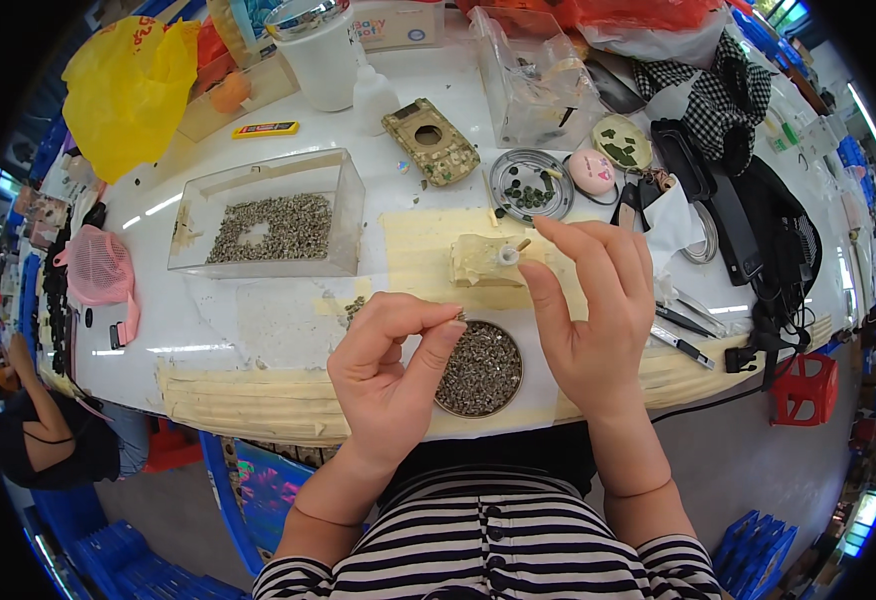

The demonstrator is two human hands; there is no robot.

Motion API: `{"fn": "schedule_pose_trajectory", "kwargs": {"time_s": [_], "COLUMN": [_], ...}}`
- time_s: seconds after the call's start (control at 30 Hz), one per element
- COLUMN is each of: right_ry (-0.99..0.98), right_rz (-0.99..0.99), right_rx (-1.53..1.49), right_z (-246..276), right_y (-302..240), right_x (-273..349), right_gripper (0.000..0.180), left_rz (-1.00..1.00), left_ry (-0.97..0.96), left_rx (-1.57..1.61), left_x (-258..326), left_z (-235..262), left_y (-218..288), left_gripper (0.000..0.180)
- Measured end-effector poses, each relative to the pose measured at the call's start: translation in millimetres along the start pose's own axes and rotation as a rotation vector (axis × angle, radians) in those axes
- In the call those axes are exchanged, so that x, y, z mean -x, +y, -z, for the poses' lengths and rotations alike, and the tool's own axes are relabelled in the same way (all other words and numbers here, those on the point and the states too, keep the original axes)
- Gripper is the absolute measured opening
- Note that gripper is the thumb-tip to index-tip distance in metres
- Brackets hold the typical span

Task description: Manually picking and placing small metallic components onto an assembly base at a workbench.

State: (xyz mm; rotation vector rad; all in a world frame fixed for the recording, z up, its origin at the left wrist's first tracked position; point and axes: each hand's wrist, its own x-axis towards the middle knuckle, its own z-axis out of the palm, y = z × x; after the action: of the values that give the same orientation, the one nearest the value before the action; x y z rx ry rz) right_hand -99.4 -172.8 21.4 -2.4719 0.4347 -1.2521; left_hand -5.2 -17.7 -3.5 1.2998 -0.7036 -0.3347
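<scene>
Left hand [388, 365], fingers pinched on tiny metal piece [461, 315], at upper edge of round dish [521, 372], covers part of dish's left side. Right hand [598, 325] beside taped block [473, 264], fingers parted. Clear box [349, 215] left on table [138, 310]; camouflage-patterned case [448, 158], glass dish [495, 186] beyond block.

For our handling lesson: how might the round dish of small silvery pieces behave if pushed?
Lying flat, the round dish would probably slide rather than roll. Its small silvery pieces look loose, so jolting could spill some.
</scene>
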Motion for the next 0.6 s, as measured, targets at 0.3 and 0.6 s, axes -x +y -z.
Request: {"fn": "schedule_pose_trajectory", "kwargs": {"time_s": [0.3,0.6], "right_ry": [-0.324,-0.018], "right_rz": [-0.381,0.051], "right_rx": [-0.818,-0.216], "right_z": [5,6], "right_y": [-18,-24], "right_x": [18,17], "right_gripper": [0.007,0.019], "left_rz": [-0.378,-0.453], "left_ry": [-0.036,0.005], "left_rx": [-0.357,-0.558], "left_x": [-3,-4], "left_z": [0,-4], "left_y": [-1,1], "left_gripper": [0.021,0.021]}}
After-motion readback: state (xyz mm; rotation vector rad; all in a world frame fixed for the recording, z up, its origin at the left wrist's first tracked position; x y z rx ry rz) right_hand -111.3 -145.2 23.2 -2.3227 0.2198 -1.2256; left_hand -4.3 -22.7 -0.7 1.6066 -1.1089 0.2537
